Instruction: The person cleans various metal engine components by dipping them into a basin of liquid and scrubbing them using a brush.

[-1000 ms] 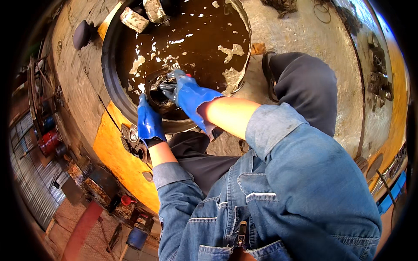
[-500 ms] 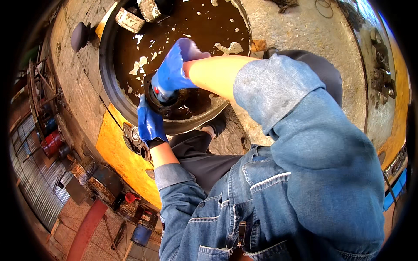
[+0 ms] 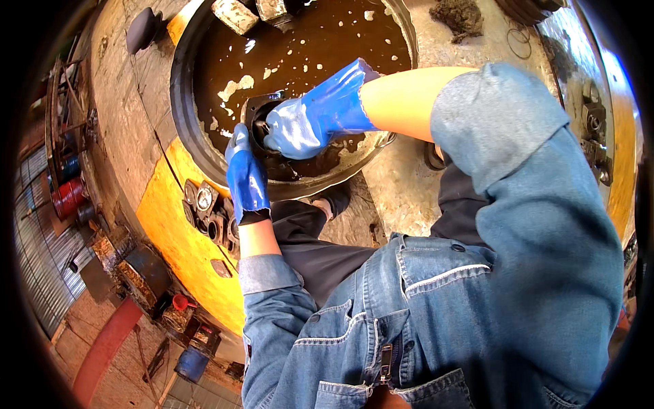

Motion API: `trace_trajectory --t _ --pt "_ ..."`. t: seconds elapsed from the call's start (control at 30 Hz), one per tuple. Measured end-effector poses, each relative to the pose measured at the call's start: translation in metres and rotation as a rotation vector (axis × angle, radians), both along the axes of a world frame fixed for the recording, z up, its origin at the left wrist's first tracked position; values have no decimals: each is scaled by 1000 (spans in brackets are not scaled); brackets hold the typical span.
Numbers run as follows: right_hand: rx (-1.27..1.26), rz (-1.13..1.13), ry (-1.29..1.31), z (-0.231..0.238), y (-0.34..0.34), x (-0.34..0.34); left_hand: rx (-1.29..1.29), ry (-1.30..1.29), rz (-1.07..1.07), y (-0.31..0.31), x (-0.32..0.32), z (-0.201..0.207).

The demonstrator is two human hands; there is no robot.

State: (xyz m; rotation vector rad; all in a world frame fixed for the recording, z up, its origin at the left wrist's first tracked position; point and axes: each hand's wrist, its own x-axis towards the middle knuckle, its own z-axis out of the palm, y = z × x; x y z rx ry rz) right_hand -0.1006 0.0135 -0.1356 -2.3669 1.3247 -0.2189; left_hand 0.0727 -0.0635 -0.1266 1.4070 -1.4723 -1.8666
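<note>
Both my hands wear blue rubber gloves. My left hand (image 3: 245, 174) grips the near edge of a dark round metal part (image 3: 262, 116) that sits in brown oily liquid inside a big black round basin (image 3: 184, 129). My right hand (image 3: 300, 126) is closed over the top of the same part, covering most of it. What my right hand's fingers hold under the glove is hidden. Pale flakes float on the liquid around the part.
Two pale blocks (image 3: 235, 13) lie at the basin's far rim. Several dark metal rings and bearings (image 3: 208, 211) rest on a yellow surface (image 3: 170, 232) left of my left arm. Concrete ground (image 3: 402, 184) lies to the right, with metal parts (image 3: 596, 129) at the far right.
My right hand has shifted from low in the basin up and over the round part. My left hand stays on the part's near edge. The view has tilted closer.
</note>
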Motion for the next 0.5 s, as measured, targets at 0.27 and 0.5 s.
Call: trace_trajectory --t 0.27,0.5 --pt "211 -374 29 4 -1 24 83 72 -67 -3 0 -4" --pt "578 -578 -160 20 -1 19 91 83 -95 -6 0 -11"
